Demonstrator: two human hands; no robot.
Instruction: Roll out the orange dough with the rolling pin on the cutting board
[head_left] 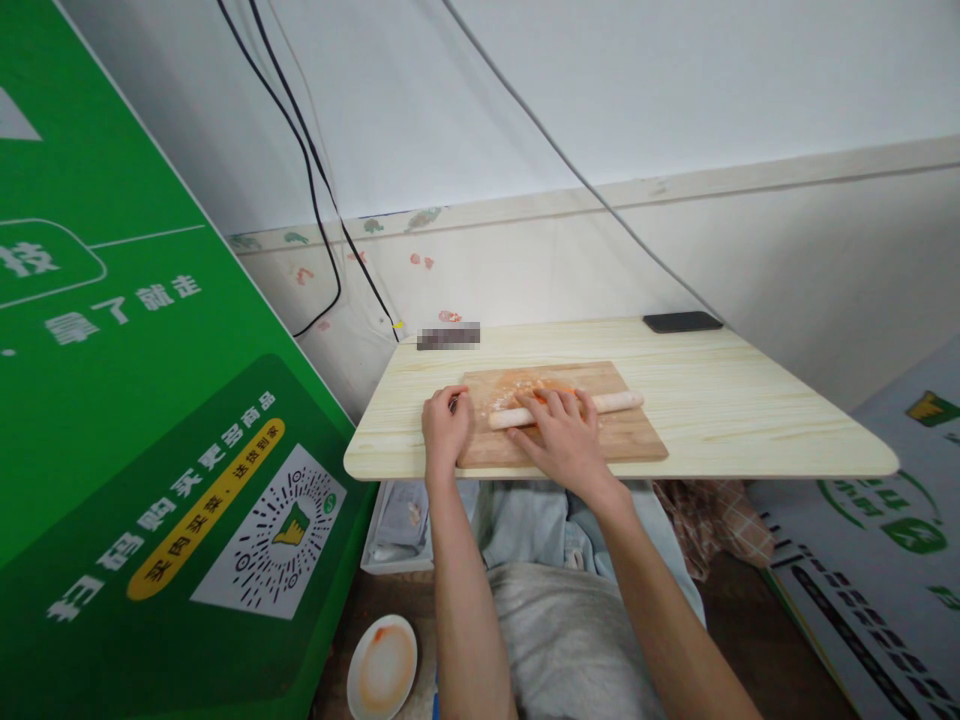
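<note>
A wooden cutting board (630, 440) lies on the table near its front edge. Across it rests a pale rolling pin (619, 402), dusted white, its right end tilted slightly away from me. My right hand (566, 435) presses over the pin's middle, fingers draped across it and thumb on the near side. Just past the fingers shows a bit of orange dough (551, 394), mostly covered by the hand. White flour is scattered around it on the board. At the board's left edge, my left hand (447, 425) is closed with curled fingers, gripping that edge.
On the pale wooden table (765, 430), a black phone (682, 321) lies at the back right and a dark blurred item (448, 336) at the back left. Cables hang along the wall. A stained white plate (382, 667) is below left, beside a green panel (150, 400).
</note>
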